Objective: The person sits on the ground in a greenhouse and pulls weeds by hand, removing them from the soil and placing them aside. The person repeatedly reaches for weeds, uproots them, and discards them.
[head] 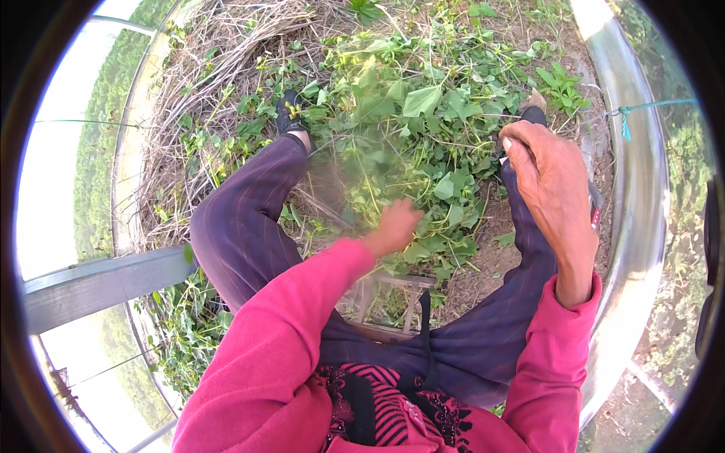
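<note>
My left hand [398,226], blurred by motion, is low over a heap of leafy green vines [447,187] between my legs. Leaves and stems just beyond it are blurred too, and whether its fingers grip a stem is unclear. Raised above my right shin, my right hand [546,181] has its fingers curled in, the thumb against the index finger. Nothing shows between them. A large pale green leaf [422,101] lies on top of the heap.
Dry stalks [226,68] cover the ground at upper left. A wooden frame [408,280] shows between my thighs. A metal beam [113,286] reaches my left knee. Curved clear sheeting [634,170] and a green cord [626,122] are at right. My right wrist partly hides a red object [595,217].
</note>
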Demonstrator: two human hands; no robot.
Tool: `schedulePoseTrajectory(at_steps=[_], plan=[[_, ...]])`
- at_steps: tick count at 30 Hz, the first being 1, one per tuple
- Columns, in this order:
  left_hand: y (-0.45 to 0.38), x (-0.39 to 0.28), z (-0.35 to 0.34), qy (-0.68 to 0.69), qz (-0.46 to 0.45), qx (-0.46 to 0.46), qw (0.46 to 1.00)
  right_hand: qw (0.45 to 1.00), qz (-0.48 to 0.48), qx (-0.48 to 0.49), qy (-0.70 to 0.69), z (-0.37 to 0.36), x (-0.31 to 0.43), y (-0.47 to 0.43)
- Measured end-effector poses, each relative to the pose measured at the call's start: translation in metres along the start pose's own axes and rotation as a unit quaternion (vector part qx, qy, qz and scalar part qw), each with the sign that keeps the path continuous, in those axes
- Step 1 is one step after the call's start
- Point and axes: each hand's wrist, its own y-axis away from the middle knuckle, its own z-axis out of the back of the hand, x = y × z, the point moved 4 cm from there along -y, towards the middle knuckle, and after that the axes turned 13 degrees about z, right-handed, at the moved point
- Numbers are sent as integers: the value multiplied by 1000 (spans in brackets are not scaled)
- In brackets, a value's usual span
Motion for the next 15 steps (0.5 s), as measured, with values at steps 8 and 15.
schedulePoseTrajectory(at_steps=[8,15], plan=[[-28,48,45,168,112,-287,936,1000,-7,2,-1,2,2,1],[-57,117,26,481,444,-69,753,1000,-10,17,6,1,4,1]])
